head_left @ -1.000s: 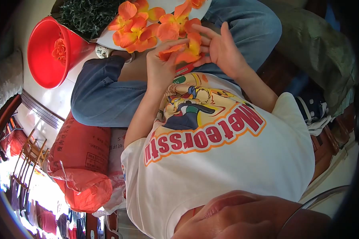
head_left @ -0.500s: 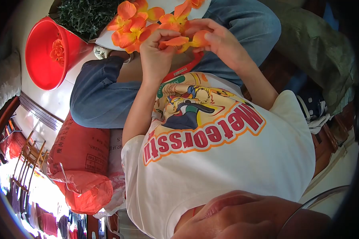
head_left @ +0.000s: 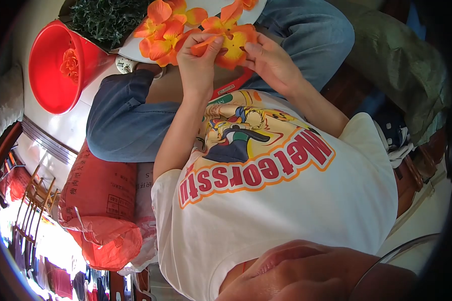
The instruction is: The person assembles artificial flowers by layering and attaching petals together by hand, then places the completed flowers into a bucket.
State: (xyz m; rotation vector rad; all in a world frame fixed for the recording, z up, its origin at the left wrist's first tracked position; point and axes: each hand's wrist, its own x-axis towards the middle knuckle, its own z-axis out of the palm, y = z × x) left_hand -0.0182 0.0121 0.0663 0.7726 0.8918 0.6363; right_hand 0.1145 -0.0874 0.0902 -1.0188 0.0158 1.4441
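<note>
An orange fabric petal piece with a yellow centre [head_left: 237, 44] is spread between my two hands, its face toward me. My left hand [head_left: 196, 67] pinches its left edge between thumb and fingers. On the opposite side, my right hand [head_left: 273, 62] grips the right edge with thumb and fingertips. Just beyond them, more orange artificial petals [head_left: 160, 37] lie on a white surface [head_left: 130, 50]. Partly hidden under my forearms and hands is a red rim with a label [head_left: 231, 89].
At the upper left stands a red bucket [head_left: 47, 75] with an orange artificial flower [head_left: 70, 65] inside. Beside it, a box holds dark green artificial leaves [head_left: 103, 22]. A red sack [head_left: 105, 185] rests by my left knee, and a greenish sack [head_left: 402, 65] lies on the right.
The petal piece has been turned and opened flat, so its yellow centre now shows. My right hand has come down slightly, and both hands keep hold of the piece.
</note>
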